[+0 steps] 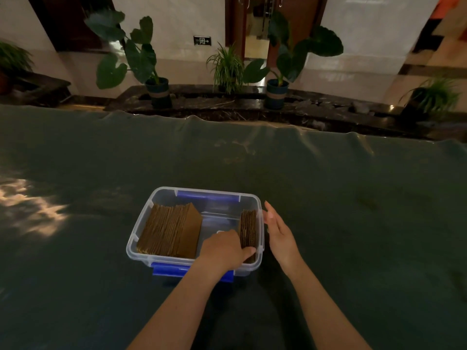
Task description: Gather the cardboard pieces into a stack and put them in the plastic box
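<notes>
A clear plastic box (161,195) with blue latches stands on the dark green table cover. Inside it on the left, a large stack of brown cardboard pieces (170,231) leans on edge. A smaller stack of cardboard pieces (248,227) stands upright against the box's right wall. My left hand (225,248) is inside the box, its fingers pressed on the near end of the smaller stack. Just outside the right wall, my right hand (279,232) hovers with fingers straight and apart, holding nothing.
The dark green cover (328,198) spreads wide on all sides of the box. Beyond its far edge runs a dark stone ledge with potted plants (156,89). A patch of light lies on the cover at the left.
</notes>
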A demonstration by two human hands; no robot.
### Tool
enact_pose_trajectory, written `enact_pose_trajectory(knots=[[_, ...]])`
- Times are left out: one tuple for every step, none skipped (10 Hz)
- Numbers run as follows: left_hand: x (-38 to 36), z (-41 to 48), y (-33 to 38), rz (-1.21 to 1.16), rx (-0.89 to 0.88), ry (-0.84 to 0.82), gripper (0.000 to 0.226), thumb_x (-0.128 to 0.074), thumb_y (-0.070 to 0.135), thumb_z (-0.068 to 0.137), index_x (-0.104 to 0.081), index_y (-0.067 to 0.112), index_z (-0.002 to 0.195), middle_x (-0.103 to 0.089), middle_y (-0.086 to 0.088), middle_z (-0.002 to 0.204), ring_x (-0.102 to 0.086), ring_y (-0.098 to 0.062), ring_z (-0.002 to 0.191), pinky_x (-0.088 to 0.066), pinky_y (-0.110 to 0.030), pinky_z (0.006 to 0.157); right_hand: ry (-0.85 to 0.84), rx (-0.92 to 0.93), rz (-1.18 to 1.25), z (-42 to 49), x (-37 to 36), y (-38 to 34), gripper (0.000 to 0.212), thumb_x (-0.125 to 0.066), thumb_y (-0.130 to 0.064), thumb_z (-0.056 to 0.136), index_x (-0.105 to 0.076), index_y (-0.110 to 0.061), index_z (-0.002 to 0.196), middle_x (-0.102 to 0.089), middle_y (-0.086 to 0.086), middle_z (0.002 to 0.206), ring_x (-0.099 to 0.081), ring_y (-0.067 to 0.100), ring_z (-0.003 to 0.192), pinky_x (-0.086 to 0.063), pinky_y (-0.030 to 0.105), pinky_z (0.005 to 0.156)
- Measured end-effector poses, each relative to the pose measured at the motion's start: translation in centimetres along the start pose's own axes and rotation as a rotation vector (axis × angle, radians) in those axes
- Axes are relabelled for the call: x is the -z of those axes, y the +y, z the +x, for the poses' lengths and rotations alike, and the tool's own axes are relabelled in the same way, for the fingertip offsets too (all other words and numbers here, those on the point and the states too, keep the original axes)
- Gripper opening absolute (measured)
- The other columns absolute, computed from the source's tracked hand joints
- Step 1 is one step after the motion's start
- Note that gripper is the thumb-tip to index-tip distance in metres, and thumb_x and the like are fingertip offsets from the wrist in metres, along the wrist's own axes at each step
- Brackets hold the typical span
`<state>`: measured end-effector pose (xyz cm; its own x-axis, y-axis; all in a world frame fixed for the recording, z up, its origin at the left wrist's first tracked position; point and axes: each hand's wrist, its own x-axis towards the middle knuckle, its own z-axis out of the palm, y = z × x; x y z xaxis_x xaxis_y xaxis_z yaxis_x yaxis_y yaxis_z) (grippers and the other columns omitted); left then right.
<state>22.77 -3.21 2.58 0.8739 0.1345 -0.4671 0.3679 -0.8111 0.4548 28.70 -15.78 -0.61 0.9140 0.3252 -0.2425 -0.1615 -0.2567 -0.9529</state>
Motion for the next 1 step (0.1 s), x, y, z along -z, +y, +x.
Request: enact_pose_trajectory(knots=[[0.38,-0.94,0.04,-0.044,-0.025,0.068,0.041,-0.050,0.043,0.087,-0.047,0.018,0.120,-0.060,-0.005,0.118,-0.056,-0.017,0.105,-0.046,-0.037,0.095,0.028,-0.014,-0.031,-0.14,0.58,0.59,0.045,-0.030,-0.043,0.096,-0.028,-0.034,0.140,-0.042,0.001,0.146,-0.038,0.018,0.133,-0.029,0.041,0.111]])
